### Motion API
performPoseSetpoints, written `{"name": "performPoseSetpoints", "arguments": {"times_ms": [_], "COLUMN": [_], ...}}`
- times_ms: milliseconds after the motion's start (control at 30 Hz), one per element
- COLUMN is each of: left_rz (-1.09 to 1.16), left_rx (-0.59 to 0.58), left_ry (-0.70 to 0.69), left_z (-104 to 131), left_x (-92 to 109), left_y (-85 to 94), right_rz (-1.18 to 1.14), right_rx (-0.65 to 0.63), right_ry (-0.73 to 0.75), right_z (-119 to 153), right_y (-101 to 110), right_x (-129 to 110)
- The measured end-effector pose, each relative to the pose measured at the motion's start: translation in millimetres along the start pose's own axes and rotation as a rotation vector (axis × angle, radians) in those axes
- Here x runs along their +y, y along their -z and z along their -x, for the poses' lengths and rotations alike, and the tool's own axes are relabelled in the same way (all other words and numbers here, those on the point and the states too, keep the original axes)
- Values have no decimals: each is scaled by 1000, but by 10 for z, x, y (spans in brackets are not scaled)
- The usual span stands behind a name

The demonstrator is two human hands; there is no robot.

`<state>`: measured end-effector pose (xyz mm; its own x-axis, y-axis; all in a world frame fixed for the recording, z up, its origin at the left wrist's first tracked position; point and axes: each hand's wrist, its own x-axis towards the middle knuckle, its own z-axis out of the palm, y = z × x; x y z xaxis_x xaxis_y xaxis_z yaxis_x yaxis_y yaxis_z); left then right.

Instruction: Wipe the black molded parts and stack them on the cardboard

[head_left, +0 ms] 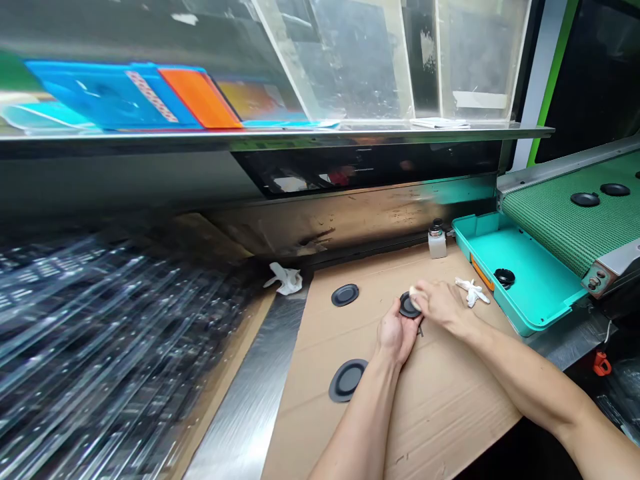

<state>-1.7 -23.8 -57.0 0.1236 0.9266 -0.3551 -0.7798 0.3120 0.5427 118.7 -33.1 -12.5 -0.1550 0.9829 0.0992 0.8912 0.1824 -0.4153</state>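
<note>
A factory workstation, with a green conveyor belt [565, 207] beside cardboard [450, 400].

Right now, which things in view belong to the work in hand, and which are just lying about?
Likely in the job:
black disc on the left hand
pale wad in the right hand
similar discs on the cardboard
bottle, perhaps

Seemingly just lying about:
crumpled white scraps
blue-and-orange item on the shelf

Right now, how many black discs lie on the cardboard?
2: a far disc and a near disc, both on the left half of the cardboard. The left hand holds a third disc. The arms may hide more.
</note>
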Motion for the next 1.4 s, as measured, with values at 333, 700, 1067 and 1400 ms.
{"name": "performPoseSetpoints", "arguments": {"times_ms": [333,700,1067,1400], "left_rz": [5,143,5,-276], "left_rx": [81,64,-9,5], "left_ry": [-84,9,180,136], "left_z": [-44,2,56,111], "left_x": [150,305,248,125], "left_y": [31,37,5,-55], "right_rz": [25,253,-241,-144], "right_rx": [8,-19,128,62], "right_ry": [-76,-263,203,234], "right_z": [1,-87,-48,-43], "right_y": [73,292,60,47], "right_x": [231,531,181,171]}}
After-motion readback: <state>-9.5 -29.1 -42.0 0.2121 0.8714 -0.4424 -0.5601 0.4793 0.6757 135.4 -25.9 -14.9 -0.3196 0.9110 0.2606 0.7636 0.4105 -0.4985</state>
